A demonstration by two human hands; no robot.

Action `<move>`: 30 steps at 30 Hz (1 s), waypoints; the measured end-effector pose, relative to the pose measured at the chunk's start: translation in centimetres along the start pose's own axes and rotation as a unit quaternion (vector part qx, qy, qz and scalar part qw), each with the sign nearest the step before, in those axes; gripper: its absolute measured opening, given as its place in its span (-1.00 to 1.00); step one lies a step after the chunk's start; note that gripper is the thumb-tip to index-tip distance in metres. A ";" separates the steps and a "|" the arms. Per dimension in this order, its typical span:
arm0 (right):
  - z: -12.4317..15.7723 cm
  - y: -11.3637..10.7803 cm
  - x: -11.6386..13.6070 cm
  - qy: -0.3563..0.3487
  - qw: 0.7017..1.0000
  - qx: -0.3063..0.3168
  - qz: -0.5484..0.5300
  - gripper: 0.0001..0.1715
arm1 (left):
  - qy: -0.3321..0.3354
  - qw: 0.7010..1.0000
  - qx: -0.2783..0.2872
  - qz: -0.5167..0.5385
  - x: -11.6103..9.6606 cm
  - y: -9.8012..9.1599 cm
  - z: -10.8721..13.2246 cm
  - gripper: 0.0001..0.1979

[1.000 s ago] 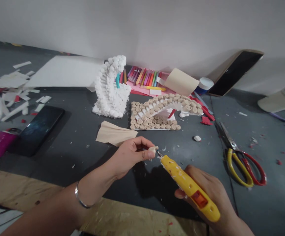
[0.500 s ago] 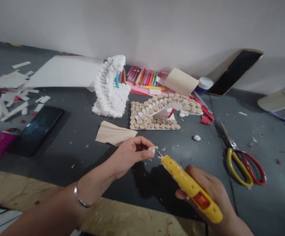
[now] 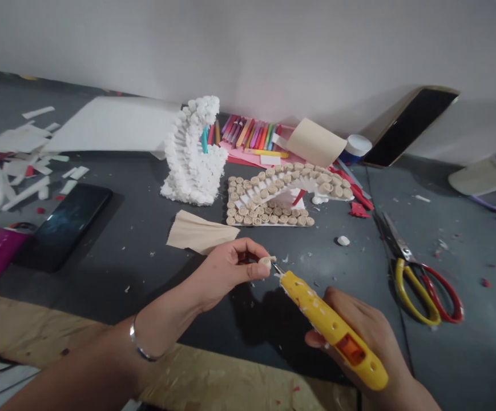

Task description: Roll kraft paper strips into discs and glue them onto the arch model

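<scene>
Currently, on the near side of the coil-covered model (image 3: 269,212): one paper coil (image 3: 265,262), pinched in left hand (image 3: 230,264), thumb to forefinger; one yellow glue gun (image 3: 322,317), gripped in right hand (image 3: 370,322), long axis slanting toward the coil, nozzle (image 3: 277,268) at its right.

Left wrist (image 3: 168,326): ringed by a slim, silver-coloured bangle (image 3: 135,341)
Bangle shape: narrow, rounded, stiff-looking band; part of it is out of sight around the wrist, so whether it closes fully cannot be told
Bangle finish: smooth, shiny metal with pale highlights along the curve
Left forearm (image 3: 97,365): bare, up to the picture's edge
Left hand (image 3: 224,271): bare
Right hand (image 3: 370,328): bare, partly hidden
</scene>
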State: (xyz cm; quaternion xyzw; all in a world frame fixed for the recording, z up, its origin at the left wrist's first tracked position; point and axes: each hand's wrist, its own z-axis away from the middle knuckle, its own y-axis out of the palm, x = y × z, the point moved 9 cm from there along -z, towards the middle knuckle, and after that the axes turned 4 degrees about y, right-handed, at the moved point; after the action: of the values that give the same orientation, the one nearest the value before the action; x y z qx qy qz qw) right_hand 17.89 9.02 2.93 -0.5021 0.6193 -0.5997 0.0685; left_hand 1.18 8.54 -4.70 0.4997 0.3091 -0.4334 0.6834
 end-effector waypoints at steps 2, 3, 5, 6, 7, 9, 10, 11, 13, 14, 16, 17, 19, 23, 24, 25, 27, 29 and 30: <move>-0.2 -0.3 0.2 -0.002 1.000 -0.013 0.000 -0.47 | 0.001 1.000 0.002 -0.002 0.0 0.0 0.0 -0.67; -0.3 -0.4 0.3 -0.002 1.000 -0.020 -0.001 -0.46 | 0.001 1.000 0.003 -0.002 0.0 0.0 0.0 -0.67; -0.5 -0.6 0.5 0.000 1.000 -0.023 -0.003 -0.45 | 0.000 1.000 0.003 0.000 0.1 0.0 0.0 -0.67; -0.6 -0.6 0.6 0.000 1.000 -0.020 -0.003 -0.46 | 0.000 1.000 0.004 0.002 0.1 0.0 0.0 -0.67; -0.6 -0.6 0.6 -0.003 1.000 -0.018 -0.003 -0.45 | 0.002 1.000 0.004 0.004 0.1 0.0 0.0 -0.67; -0.6 -0.6 0.7 -0.007 1.000 -0.017 0.002 -0.44 | 0.003 1.000 0.005 0.005 0.1 0.1 -0.1 -0.66; -0.6 -0.6 0.6 -0.008 1.000 -0.019 0.007 -0.44 | 0.003 1.000 0.003 0.005 0.1 0.0 -0.1 -0.65; -0.5 -0.6 0.6 -0.011 1.000 -0.019 0.012 -0.44 | 0.002 1.000 0.002 0.004 0.1 0.0 -0.1 -0.64; -0.4 -0.4 0.5 -0.011 0.999 -0.022 0.021 -0.44 | -0.001 1.000 -0.001 0.003 0.1 -0.1 -0.1 -0.63; -0.4 -0.4 0.4 -0.008 0.999 -0.024 0.026 -0.44 | 0.000 1.000 -0.001 0.002 0.1 -0.1 -0.1 -0.63; -0.3 -0.4 0.0 0.000 0.999 -0.030 0.035 -0.43 | 0.004 1.000 0.002 0.000 0.1 -0.2 -0.2 -0.64; -0.3 -0.4 -0.2 0.006 0.999 -0.031 0.038 -0.44 | 0.007 1.000 0.004 -0.001 0.0 -0.2 -0.2 -0.65; -0.2 -0.5 -0.6 0.016 0.998 -0.032 0.042 -0.46 | 0.012 1.000 0.006 -0.003 0.0 -0.3 -0.3 -0.67; -0.2 -1.1 -2.0 0.053 0.995 -0.059 0.063 -0.44 | 0.014 1.000 -0.003 -0.013 -0.1 -0.6 -0.5 -0.66; -0.1 -1.3 -2.5 0.066 0.993 -0.066 0.069 -0.44 | 0.015 1.000 -0.007 -0.016 -0.1 -0.6 -0.6 -0.65; -0.1 -1.4 -3.0 0.079 0.992 -0.070 0.074 -0.45 | 0.015 1.000 -0.011 -0.018 -0.2 -0.7 -0.6 -0.64; 0.1 -1.7 -4.0 0.109 0.988 -0.074 0.076 -0.46 | 0.013 1.000 -0.020 -0.020 -0.3 -0.7 -0.6 -0.62; 0.2 -1.9 -4.9 0.141 0.985 -0.075 0.068 -0.48 | 0.013 0.999 -0.028 -0.021 -0.4 -0.8 -0.6 -0.62; 0.2 -2.0 -5.3 0.157 0.983 -0.075 0.064 -0.48 | 0.014 0.999 -0.031 -0.024 -0.5 -0.9 -0.7 -0.62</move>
State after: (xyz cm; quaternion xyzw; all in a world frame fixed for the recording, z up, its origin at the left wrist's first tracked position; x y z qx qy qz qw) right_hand 21.68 13.11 1.74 -0.3649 0.6964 -0.6172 -0.0290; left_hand 0.22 9.21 -4.85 0.4767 0.3441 -0.4324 0.6837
